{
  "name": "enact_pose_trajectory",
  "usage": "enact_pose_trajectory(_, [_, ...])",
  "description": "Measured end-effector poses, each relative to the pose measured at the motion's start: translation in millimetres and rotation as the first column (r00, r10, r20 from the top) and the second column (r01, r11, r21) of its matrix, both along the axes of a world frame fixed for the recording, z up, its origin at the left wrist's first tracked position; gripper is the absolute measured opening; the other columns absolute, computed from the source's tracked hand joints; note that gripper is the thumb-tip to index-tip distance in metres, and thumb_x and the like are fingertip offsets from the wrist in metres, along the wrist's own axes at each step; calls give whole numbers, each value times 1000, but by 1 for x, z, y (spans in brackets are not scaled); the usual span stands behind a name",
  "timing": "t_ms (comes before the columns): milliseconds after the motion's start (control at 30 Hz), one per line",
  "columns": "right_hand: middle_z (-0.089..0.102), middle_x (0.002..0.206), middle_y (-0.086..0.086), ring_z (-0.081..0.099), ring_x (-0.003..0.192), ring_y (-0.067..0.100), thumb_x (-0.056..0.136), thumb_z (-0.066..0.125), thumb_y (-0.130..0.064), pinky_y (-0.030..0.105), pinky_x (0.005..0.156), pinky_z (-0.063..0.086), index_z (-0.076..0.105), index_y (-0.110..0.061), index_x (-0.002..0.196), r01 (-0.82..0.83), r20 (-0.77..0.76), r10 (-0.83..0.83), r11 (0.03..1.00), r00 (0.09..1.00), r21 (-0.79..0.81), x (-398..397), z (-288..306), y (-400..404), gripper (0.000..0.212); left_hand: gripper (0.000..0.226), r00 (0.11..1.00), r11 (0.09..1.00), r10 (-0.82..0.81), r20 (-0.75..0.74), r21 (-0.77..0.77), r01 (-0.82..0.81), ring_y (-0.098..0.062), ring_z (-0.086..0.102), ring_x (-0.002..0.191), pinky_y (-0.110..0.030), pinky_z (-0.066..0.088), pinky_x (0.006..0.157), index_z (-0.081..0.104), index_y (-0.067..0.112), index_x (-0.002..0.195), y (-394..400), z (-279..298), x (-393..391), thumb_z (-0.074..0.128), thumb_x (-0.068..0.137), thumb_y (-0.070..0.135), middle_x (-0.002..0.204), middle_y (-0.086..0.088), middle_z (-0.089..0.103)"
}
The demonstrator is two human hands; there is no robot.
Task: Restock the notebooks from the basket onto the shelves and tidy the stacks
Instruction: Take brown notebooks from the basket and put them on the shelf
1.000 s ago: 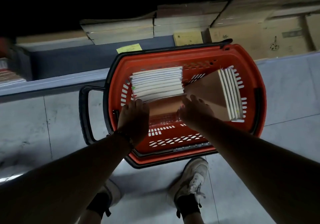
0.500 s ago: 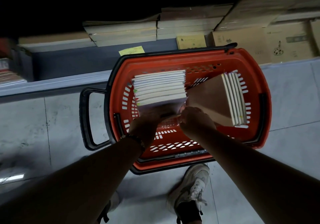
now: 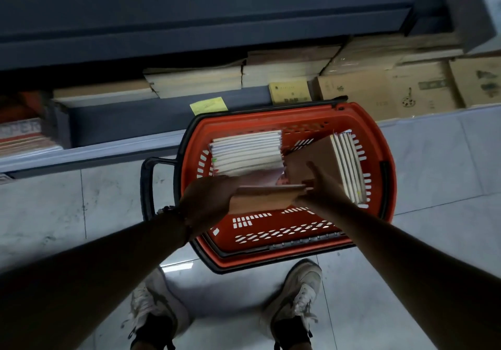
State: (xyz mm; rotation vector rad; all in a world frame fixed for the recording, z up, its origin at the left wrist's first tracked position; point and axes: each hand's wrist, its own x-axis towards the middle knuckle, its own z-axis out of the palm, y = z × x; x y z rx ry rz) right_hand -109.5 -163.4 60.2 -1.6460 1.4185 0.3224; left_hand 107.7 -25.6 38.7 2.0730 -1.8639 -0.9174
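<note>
A red basket (image 3: pixel 385 187) stands on the floor in front of the low shelf. Inside it a stack of white-edged notebooks (image 3: pixel 246 152) stands at the left, and a second leaning stack with a brown cover (image 3: pixel 336 160) fills the right. My left hand (image 3: pixel 208 200) and my right hand (image 3: pixel 322 187) hold a brown-covered notebook (image 3: pixel 260 200) between them, lifted above the basket's front half. The left hand grips its left end; the right hand pinches its right end with some fingers stretched out.
The bottom shelf (image 3: pixel 135 122) holds stacks of brown notebooks (image 3: pixel 195 81) and cardboard boxes (image 3: pixel 406 89) at the right. A yellow price tag (image 3: pixel 208 105) sits on the shelf edge. The basket's black handle (image 3: pixel 147 187) sticks out left. My shoes (image 3: pixel 298 295) stand just behind the basket.
Both hands have come up out of the basket with the brown-covered notebook, pulled from beside the left stack. The camera has tilted up, showing more of the shelf.
</note>
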Motion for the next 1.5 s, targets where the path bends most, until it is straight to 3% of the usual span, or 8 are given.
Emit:
enact_pose_trajectory(200, [63,116,5,59,112,19,81,77,-9,36,94,53,57,-22,121,-14,171,-43,948,984,317,2,72,-17,46,15,977,999,-47,-207,-31,41,15,53,78,-8,38,63,58,29,95,-23,109,43,51,102,18,80,26,53])
enact_pose_trajectory(333, [65,119,6,59,114,21,84,74,-14,40,98,51,58,-20,123,70,318,-194,929,928,364,12,139,-14,43,11,931,986,151,-331,-12,-164,-3,61,77,-34,52,66,63,30,89,-28,185,64,59,99,30,78,10,64])
enact_pose_trajectory(467, [70,114,0,62,110,22,84,75,-18,42,98,50,65,-28,109,146,347,-306,897,886,417,24,207,-1,30,15,588,844,484,-648,169,-509,-17,71,86,-39,57,79,70,25,93,-21,264,70,73,87,39,88,3,73])
enact_pose_trajectory(567, [73,114,1,64,111,24,81,77,-17,39,96,52,66,-26,112,228,369,-434,844,822,485,32,257,17,33,38,369,800,545,-753,334,-499,-21,71,104,-38,60,83,68,21,119,1,315,66,68,84,37,113,1,74])
enact_pose_trajectory(800, [75,110,2,67,106,23,85,73,-10,37,87,55,68,-22,110,348,395,-621,743,677,573,53,366,62,28,42,371,696,718,-590,578,-427,-20,69,105,-44,52,99,67,19,124,76,389,36,78,85,29,111,4,75])
enact_pose_trajectory(933, [75,109,1,65,110,28,80,78,-17,54,100,50,65,-22,119,335,365,-597,750,715,570,52,411,85,42,36,228,574,809,-542,647,-502,-14,73,73,-26,58,67,71,3,104,107,420,19,86,75,18,79,2,77])
enact_pose_trajectory(1200, [73,112,15,69,106,35,81,74,-9,52,101,49,70,-4,116,277,449,-615,739,648,614,74,483,111,36,77,208,643,731,-650,554,-528,-27,72,99,-45,55,92,71,8,113,132,498,47,88,42,35,105,-8,76])
enact_pose_trajectory(1500, [74,112,7,67,109,26,89,66,-2,46,103,48,63,-10,125,87,591,-364,892,720,443,123,541,112,37,40,349,693,625,-698,290,-660,-21,73,96,-40,56,88,69,19,114,121,567,96,83,77,21,105,-1,77])
